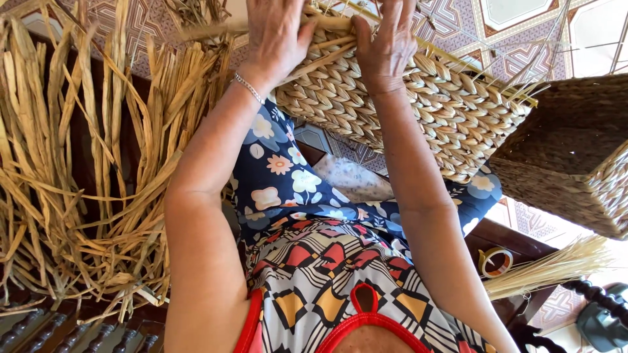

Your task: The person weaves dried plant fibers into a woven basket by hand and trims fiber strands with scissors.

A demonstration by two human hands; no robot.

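A half-woven basket [418, 104] of thick braided straw rests on my knees, tilted, near the top middle of the view. My left hand [278, 36] grips its upper rim, with loose straw strands under the fingers. My right hand [386, 46] presses on the same rim just to the right, fingers curled over the weave. Thin stiff strands stick out of the basket's right end. Both fingertips are partly cut off by the top edge of the frame.
A big heap of loose dried straw [85, 176] fills the left side. A finished woven basket [575, 157] stands at the right. A roll of tape [495, 261] and a bundle of thin straw [549, 268] lie on a dark wooden surface [510, 238] at lower right. Patterned floor tiles [484, 33] show above.
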